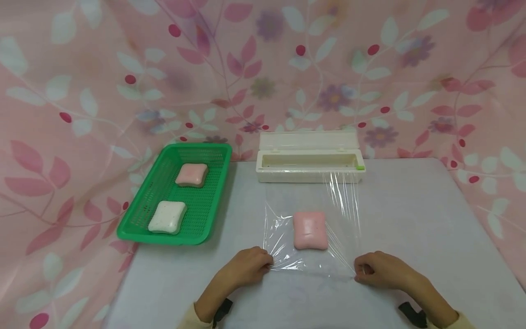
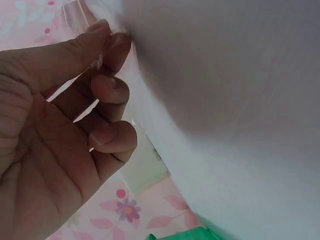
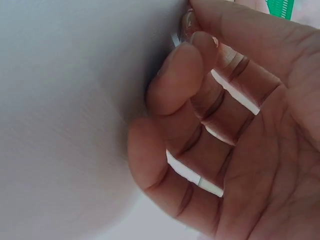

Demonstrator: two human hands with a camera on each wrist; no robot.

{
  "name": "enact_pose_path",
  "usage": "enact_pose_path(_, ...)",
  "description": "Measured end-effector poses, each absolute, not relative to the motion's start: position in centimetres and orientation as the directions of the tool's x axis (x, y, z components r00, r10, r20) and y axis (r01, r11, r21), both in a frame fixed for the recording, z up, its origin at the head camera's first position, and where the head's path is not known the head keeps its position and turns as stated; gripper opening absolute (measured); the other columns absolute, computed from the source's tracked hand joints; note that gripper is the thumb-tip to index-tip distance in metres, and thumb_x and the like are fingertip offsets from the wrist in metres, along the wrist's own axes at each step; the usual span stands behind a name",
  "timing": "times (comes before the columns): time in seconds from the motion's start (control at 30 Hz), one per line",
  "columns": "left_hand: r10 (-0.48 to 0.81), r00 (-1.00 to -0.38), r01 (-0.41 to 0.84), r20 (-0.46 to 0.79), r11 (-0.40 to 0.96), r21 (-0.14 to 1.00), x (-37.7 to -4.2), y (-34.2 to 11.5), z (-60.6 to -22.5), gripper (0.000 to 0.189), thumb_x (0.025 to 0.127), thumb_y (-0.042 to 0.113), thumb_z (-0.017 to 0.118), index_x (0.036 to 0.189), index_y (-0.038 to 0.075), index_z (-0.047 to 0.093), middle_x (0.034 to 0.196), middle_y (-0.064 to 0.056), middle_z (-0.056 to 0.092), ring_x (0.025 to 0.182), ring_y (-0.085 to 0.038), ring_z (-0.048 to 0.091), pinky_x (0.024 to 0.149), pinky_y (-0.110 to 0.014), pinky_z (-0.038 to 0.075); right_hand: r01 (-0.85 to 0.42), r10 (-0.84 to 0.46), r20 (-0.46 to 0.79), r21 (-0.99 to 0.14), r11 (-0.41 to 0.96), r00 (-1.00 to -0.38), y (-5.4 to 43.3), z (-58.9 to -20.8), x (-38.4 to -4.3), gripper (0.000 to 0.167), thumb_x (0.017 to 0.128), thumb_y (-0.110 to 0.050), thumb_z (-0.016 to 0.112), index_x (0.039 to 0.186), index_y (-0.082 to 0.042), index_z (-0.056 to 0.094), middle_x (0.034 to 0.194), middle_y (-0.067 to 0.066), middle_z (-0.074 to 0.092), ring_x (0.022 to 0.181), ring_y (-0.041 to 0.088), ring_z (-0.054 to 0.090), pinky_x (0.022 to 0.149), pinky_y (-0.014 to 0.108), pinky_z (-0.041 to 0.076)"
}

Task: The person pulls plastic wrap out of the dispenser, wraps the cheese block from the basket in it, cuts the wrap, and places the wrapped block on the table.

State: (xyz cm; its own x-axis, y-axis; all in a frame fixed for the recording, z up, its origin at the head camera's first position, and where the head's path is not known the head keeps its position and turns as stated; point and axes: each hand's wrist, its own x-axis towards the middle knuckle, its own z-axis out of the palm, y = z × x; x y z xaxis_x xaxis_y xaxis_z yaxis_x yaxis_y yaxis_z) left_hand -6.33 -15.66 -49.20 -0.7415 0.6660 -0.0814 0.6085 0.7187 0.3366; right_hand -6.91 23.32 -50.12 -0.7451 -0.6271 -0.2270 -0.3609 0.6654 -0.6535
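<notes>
White cloth covers the table (image 1: 411,205). Left hand (image 1: 249,266) pinches the near left corner of the clear film (image 1: 283,235); right hand (image 1: 382,270) pinches the near right corner. Film runs straight away from the hands. Square pink soap (image 1: 310,230) lies on the film, beyond and between the hands, sides roughly parallel to the film edges; no long axis can be told. Green basket (image 1: 201,201), beyond and left of the left hand, contains a white bar (image 1: 167,217), then a paler pink bar (image 1: 191,175). Dispenser box (image 1: 287,176), farthest from the hands, lies crosswise, lid (image 1: 309,140) raised
</notes>
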Motion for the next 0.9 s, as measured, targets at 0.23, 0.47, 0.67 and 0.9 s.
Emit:
enact_pose_path(0.23, 0.653, -0.752, 0.496, -0.096, 0.655, 0.570, -7.0, -16.9, -48.6, 0.011, 0.091, 0.007, 0.070, 0.087, 0.016, 0.066, 0.082, 0.013, 0.062, 0.076, 0.000, 0.054, 0.071, -0.021, 0.048, -0.375, -0.595, -0.169, -0.635, 0.676, -0.786, 23.8, -49.7, -6.7, 0.015, 0.089, -0.029, 0.073, 0.080, -0.029, 0.061, 0.062, -0.019, 0.045, 0.057, -0.002, 0.041, 0.051, 0.022, 0.034)
enact_pose_path(0.47, 0.622, -0.783, 0.399, -0.003, 0.507, 0.764, -9.5, -18.0, -47.7, 0.002, 0.096, 0.011, 0.065, 0.095, 0.011, 0.067, 0.087, 0.000, 0.067, 0.078, -0.007, 0.058, 0.069, -0.025, 0.049, -0.302, -0.462, -0.128, -0.601, 0.740, -0.877, 24.6, -47.5, -8.3, 0.009, 0.092, -0.031, 0.071, 0.089, -0.024, 0.066, 0.063, -0.015, 0.048, 0.057, 0.002, 0.043, 0.052, 0.023, 0.037)
enact_pose_path(0.67, 0.565, -0.824, 0.393, 0.051, 0.503, 0.770, -12.5, -17.7, -48.0, 0.009, 0.097, 0.010, 0.063, 0.099, 0.001, 0.066, 0.087, -0.010, 0.067, 0.078, -0.015, 0.059, 0.067, -0.026, 0.048, -0.279, -0.365, -0.024, -0.601, 0.749, -0.931, 24.6, -46.6, -10.8, 0.015, 0.094, -0.031, 0.069, 0.090, -0.016, 0.067, 0.062, -0.010, 0.047, 0.055, 0.006, 0.043, 0.049, 0.025, 0.035)
enact_pose_path(0.9, 0.477, -0.879, 0.375, 0.018, 0.668, 0.643, -15.2, -16.7, -49.8, 0.007, 0.097, 0.013, 0.064, 0.094, 0.007, 0.066, 0.082, 0.000, 0.066, 0.073, -0.009, 0.057, 0.068, -0.027, 0.049, -0.198, -0.283, -0.025, -0.657, 0.727, -0.959, 24.0, -48.2, -13.9, 0.020, 0.093, -0.029, 0.070, 0.087, -0.010, 0.069, 0.060, -0.003, 0.047, 0.057, 0.015, 0.044, 0.050, 0.028, 0.034)
